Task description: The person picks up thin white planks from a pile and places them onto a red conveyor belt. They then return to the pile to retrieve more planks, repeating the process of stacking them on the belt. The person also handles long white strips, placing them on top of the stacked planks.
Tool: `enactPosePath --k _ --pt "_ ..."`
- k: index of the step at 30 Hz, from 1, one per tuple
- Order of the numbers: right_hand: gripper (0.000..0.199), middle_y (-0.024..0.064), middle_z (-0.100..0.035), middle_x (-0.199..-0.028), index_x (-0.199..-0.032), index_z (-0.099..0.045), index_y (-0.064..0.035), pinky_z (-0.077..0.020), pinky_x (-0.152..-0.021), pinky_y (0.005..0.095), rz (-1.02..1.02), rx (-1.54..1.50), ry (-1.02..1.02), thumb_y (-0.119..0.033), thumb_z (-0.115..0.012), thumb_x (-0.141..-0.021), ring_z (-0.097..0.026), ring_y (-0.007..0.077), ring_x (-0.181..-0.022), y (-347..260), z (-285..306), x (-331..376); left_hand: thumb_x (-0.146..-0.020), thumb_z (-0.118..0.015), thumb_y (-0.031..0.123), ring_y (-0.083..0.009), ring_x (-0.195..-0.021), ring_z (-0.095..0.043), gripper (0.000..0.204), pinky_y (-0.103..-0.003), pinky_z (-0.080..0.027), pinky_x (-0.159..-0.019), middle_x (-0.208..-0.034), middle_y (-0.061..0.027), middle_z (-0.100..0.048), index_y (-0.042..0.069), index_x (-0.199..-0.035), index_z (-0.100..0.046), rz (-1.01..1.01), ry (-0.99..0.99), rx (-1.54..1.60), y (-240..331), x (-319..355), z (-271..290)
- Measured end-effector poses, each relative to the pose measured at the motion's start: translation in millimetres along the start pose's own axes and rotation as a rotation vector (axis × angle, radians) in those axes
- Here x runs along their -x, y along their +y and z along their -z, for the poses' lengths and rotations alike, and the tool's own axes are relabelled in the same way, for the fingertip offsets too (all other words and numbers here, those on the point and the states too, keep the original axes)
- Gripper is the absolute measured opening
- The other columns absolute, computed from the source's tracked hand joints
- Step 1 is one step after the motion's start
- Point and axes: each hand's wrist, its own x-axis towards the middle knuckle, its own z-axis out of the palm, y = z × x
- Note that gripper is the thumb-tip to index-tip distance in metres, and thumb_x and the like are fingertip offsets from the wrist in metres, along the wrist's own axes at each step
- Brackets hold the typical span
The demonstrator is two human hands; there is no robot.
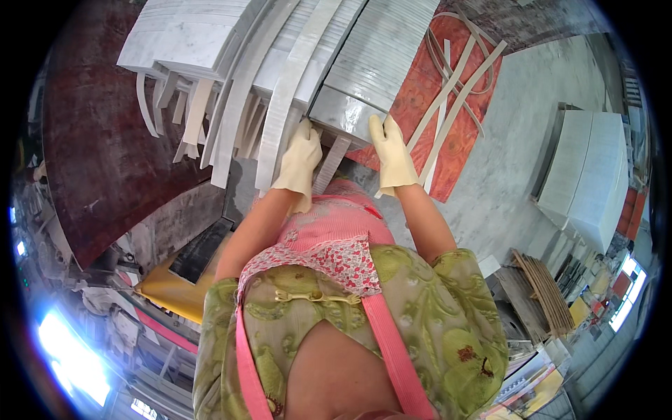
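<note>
Both my hands wear pale yellow rubber gloves. My left hand (299, 158) grips the near left corner of a stack of curved grey-white marble strips (378, 52), and my right hand (393, 152) grips its near right corner. The stack's end face (341, 113) sits between the two hands and the stack runs away from me. Just left of it lie more curved white stone strips (280, 77) side by side.
Loose thin pale strips (458, 77) lie on a red patterned sheet (420, 98) to the right. A dark red-brown board (98, 140) spreads at left. White stone slabs (591, 175) stand on the grey floor at right, wooden slats (542, 290) below them. A yellow object (171, 290) is lower left.
</note>
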Motion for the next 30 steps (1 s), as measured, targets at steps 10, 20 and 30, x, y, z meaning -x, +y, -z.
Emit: enactPosePath --k 10,20,30 --pt "0.046 0.0247 -0.055 -0.127 -0.134 -0.051 0.0076 -0.0415 -0.104 0.0353 0.323 -0.28 0.088 -0.027 -0.053 -0.104 -0.054 0.0277 -0.121 17.9 -7.6 33.1 -0.103 -0.038 0.009 -0.0284 -0.097 -0.07 0.027 -0.038 -0.058 -0.073 -0.112 -0.0214 -0.07 -0.003 -0.113 -0.061 -0.752 -0.532 -0.559 -48.0 -83.4 -28.1" --pt "0.055 0.0226 -0.053 -0.14 -0.143 -0.043 0.0077 -0.0377 -0.112 0.0377 0.192 -0.469 0.076 -0.023 -0.057 -0.1 -0.05 0.029 -0.133 7.9 -14.1 45.9 -0.102 -0.039 0.011 -0.032 -0.104 -0.07 0.028 -0.037 -0.059 -0.082 -0.113 -0.0236 -0.069 -0.009 -0.116 -0.054 0.113 -0.201 0.439 -27.0 -31.6 -26.7" --pt "0.064 0.018 -0.064 -0.124 -0.144 -0.044 0.0039 -0.051 -0.091 0.0345 0.173 -0.213 0.189 -0.019 -0.065 -0.088 -0.064 0.0212 -0.106 42.0 -43.4 19.0 -0.098 -0.039 0.039 -0.0439 -0.12 -0.061 0.049 -0.051 -0.046 -0.1 -0.127 -0.0281 -0.064 0.009 -0.133 -0.053 0.167 -0.083 -0.261 36.3 -7.6 10.7"
